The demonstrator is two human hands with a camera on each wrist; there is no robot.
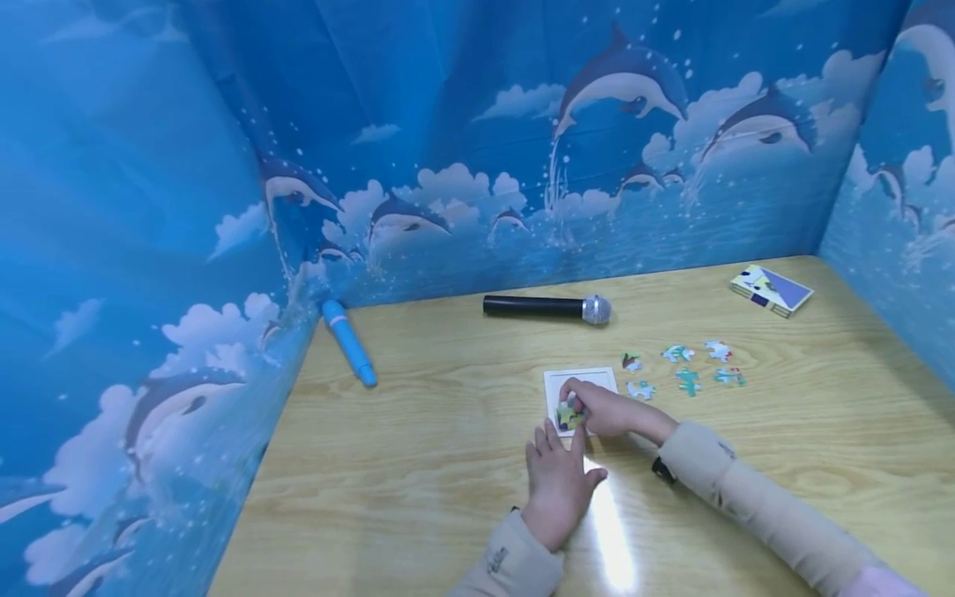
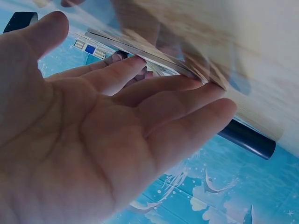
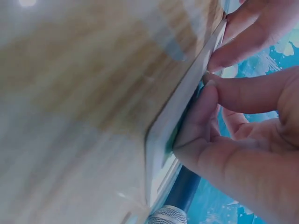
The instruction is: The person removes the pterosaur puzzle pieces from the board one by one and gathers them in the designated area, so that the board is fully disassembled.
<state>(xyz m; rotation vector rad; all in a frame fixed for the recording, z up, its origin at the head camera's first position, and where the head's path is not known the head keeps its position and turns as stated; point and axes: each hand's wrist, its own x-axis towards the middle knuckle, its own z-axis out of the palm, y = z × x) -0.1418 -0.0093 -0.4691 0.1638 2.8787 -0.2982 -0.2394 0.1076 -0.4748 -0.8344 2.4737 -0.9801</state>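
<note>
A white puzzle frame (image 1: 553,379) lies on the table in the head view, with yellow-green and dark puzzle pieces (image 1: 569,416) in its lower left part. Over the frame, my right hand (image 1: 606,410) pinches a puzzle piece, mostly hidden by the fingers. The right wrist view has the thumb and fingers (image 3: 201,109) close together right at the frame's surface. Flat and with straight fingers, my left hand (image 1: 559,489) touches the near edge of the frame; the left wrist view shows its palm and extended fingers (image 2: 187,116) against that edge.
Several loose puzzle pieces (image 1: 688,381) lie right of the frame. Behind it is a black microphone (image 1: 533,306) with a silver head. A blue pen-like stick (image 1: 348,342) lies at the left, a small box (image 1: 771,290) at the back right. Dolphin-print cloth (image 1: 448,224) borders the table.
</note>
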